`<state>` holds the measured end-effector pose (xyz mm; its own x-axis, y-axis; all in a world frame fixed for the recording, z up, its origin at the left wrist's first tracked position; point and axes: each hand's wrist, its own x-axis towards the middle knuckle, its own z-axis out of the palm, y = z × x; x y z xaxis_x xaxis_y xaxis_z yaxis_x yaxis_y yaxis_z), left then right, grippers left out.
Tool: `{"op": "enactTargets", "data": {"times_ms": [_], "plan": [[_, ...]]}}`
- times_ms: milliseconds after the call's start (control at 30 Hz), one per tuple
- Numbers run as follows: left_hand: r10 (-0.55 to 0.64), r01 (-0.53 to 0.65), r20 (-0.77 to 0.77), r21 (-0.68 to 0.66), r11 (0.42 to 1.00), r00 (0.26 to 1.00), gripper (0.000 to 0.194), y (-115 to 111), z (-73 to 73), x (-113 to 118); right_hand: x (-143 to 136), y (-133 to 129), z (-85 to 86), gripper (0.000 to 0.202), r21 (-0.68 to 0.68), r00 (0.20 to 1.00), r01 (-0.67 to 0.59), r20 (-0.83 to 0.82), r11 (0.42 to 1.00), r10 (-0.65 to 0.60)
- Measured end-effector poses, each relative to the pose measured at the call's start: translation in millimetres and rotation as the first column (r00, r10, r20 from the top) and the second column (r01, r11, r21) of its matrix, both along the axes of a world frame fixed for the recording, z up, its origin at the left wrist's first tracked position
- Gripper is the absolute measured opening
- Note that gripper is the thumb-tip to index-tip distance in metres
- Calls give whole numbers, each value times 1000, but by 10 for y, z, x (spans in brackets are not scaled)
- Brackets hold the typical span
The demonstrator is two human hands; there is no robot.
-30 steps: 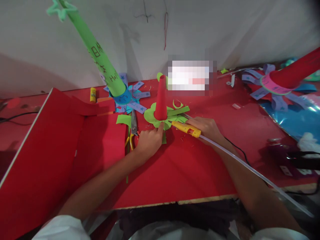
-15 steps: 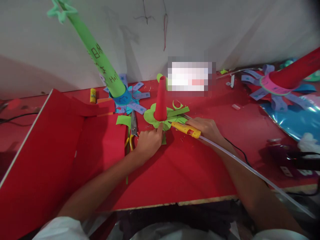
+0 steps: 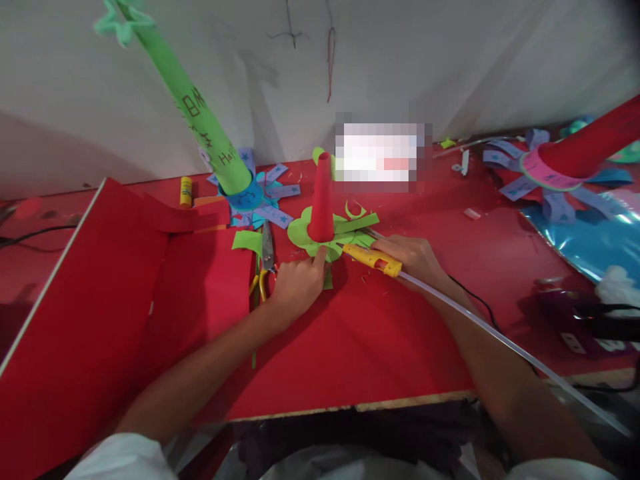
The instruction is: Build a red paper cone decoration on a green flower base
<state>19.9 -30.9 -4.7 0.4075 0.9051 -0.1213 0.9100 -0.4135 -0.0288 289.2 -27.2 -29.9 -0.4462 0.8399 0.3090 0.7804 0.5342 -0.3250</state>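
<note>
A small red paper cone [image 3: 323, 200] stands upright on a green flower-shaped paper base [image 3: 300, 233]. My left hand [image 3: 297, 287] has its index finger pressed on the front edge of that base, the other fingers curled in; nothing else shows in it. My right hand [image 3: 410, 257] is wrapped round a yellow hot glue gun [image 3: 375, 259], its nozzle pointing left at the base's front right edge. A long clear glue stick [image 3: 500, 339] runs out of the gun's back. Scissors [image 3: 268, 247] with yellow and red handles lie beside my left hand.
A tall green paper tube [image 3: 200, 120] with a blue base stands at the back left, near a yellow glue stick tube [image 3: 186, 192]. Red board [image 3: 90, 287] rises at left. Another red cone [image 3: 590, 150] leans at right above blue shiny wrapping [image 3: 575, 243]. Green scraps lie around.
</note>
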Motion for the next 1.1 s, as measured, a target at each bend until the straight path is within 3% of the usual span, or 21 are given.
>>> {"op": "enactTargets", "data": {"times_ms": [267, 367, 433, 500, 567, 600, 667, 733, 800, 933, 1100], "plan": [[-9, 9, 26, -17, 1000, 1000, 47, -14, -27, 2, 9, 2, -14, 35, 5, 1000, -9, 9, 1000, 9], [58, -58, 160, -10, 998, 985, 34, 3, -1, -30, 15, 5, -15, 35, 27, 1000, 0, 9, 1000, 0], [136, -149, 354, 9, 989, 925, 24, 75, 43, -87, 20, 6, -7, 36, 28, 1000, 3, 5, 1000, -3], [154, -242, 597, 69, 968, 787, 20, 216, 118, -159, 25, 8, 1, 36, 16, 1000, -5, 1, 1000, 5], [61, -273, 764, 153, 950, 643, 21, 417, 225, -214, 28, 13, 5, 36, 10, 1000, -6, -6, 1000, 7], [9, -228, 789, 167, 959, 615, 29, 529, 287, -225, 28, 16, 4, 35, 6, 1000, -7, -13, 1000, 7], [-62, -78, 793, 136, 988, 606, 45, 749, 416, -208, 27, 24, -1, 35, -5, 999, -9, -32, 1000, 9], [-90, 80, 781, 51, 995, 618, 44, 925, 532, -152, 24, 29, -6, 35, -18, 999, -14, -52, 1000, 13], [-102, 158, 766, 0, 987, 635, 37, 1029, 618, -86, 22, 29, -4, 34, -21, 998, -9, -68, 1000, 7], [-78, 85, 721, 27, 996, 689, 21, 1030, 722, -24, 29, 22, 6, 35, 1, 997, 13, -77, 1000, -12], [-23, -72, 736, 97, 993, 676, 28, 910, 818, -83, 35, 24, -1, 38, 58, 997, 29, -69, 998, -25]]}}
